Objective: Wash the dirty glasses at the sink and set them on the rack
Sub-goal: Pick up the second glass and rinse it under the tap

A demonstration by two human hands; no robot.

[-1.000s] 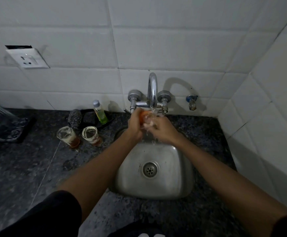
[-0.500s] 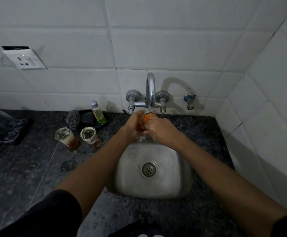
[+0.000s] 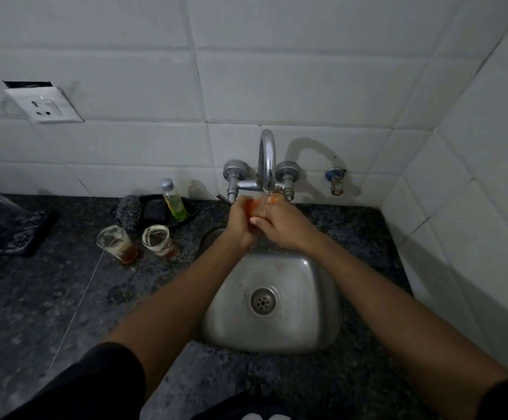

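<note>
Both hands have drawn a little closer under the curved chrome tap (image 3: 266,159) than half a second ago, and the orange-tinted glass (image 3: 254,206) between them now sits more to the left-hand side of the water stream, where before its orange showed between the two hands right at the spout. Left hand (image 3: 240,221) wraps the glass from the tap's left, fingers curled round it. Right hand (image 3: 283,227) lies over it from the tap's right, fingers bent across the glass; whether they grip it or rub it I cannot tell. Water runs from the spout onto the glass, above the back edge of the square steel sink (image 3: 319,301).

Wet glass of this kind is likely light, rigid, breakable and slippery, more so if soaped. Holding it round the wall with the whole hand, not by the rim, looks safest, and keeping it low over the basin would limit any fall.

Two more dirty tumblers with brown dregs (image 3: 116,244) (image 3: 158,240) stand on the dark speckled counter, left of the tap and well apart from the sink, where they were before. Behind them, nearer the tap, are a steel scrubber (image 3: 130,212) and a small bottle of yellow-green liquid (image 3: 174,201). The dark rack (image 3: 13,231) lies far left of the tap.
</note>
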